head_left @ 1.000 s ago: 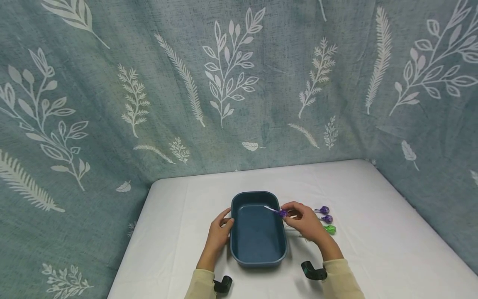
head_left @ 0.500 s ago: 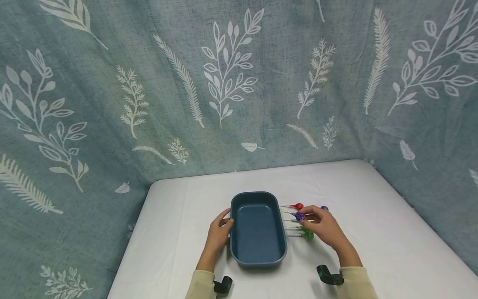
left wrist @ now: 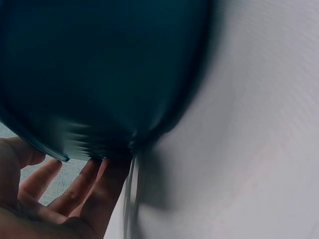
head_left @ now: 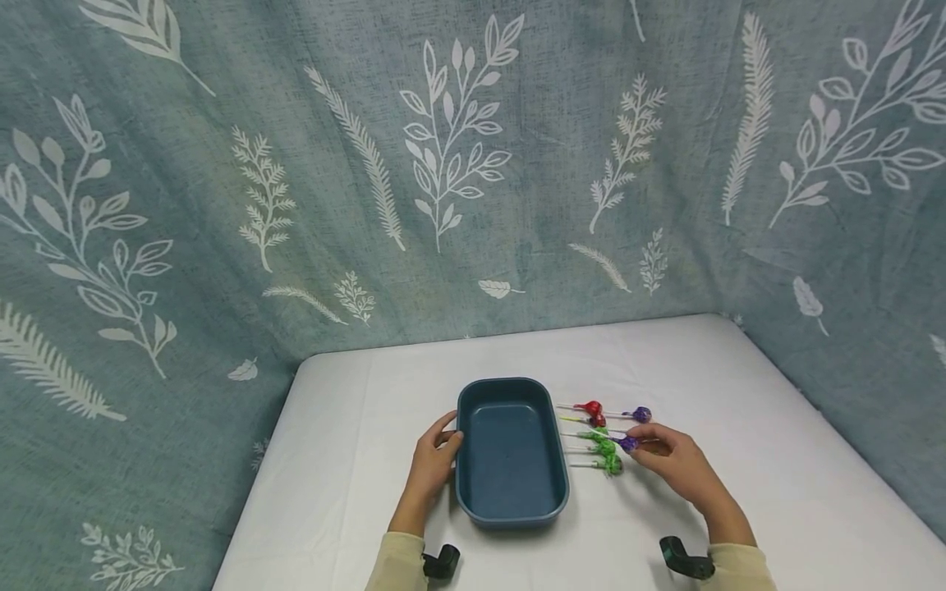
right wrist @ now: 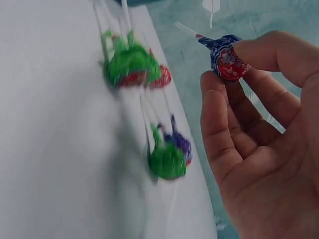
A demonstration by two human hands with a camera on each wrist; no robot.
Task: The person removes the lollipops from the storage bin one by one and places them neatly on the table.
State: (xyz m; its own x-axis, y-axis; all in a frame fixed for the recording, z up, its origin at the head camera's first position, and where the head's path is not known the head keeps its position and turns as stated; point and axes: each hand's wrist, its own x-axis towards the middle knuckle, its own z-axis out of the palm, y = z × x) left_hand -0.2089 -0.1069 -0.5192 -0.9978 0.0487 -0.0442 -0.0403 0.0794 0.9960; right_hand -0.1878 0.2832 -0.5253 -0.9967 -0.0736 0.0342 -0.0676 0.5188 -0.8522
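My right hand (head_left: 676, 464) pinches a purple-wrapped lollipop (head_left: 628, 444) by its candy head, right of the tray. In the right wrist view its blue and red wrapper (right wrist: 230, 57) sits between thumb and fingertips, the white stick pointing away. Below it on the cloth lie more lollipops: a green one (right wrist: 167, 162) beside a purple one (right wrist: 182, 144). My left hand (head_left: 434, 460) rests against the left side of a dark blue rectangular tray (head_left: 512, 524). The left wrist view has its fingertips (left wrist: 82, 181) touching the outer wall, below the rim.
Right beside the tray runs a column of lollipops: a red one (head_left: 592, 407), a dark red one (head_left: 597, 420) and several green ones (head_left: 612, 465), sticks toward the tray. Another purple lollipop (head_left: 641, 414) lies farther right. A leaf-patterned curtain (head_left: 473, 164) hangs behind the white-covered table (head_left: 355, 460).
My right hand has carried the purple lollipop from over the tray's right rim to the right and nearer me, uncovering the red and green lollipops. The left hand and tray have stayed put.
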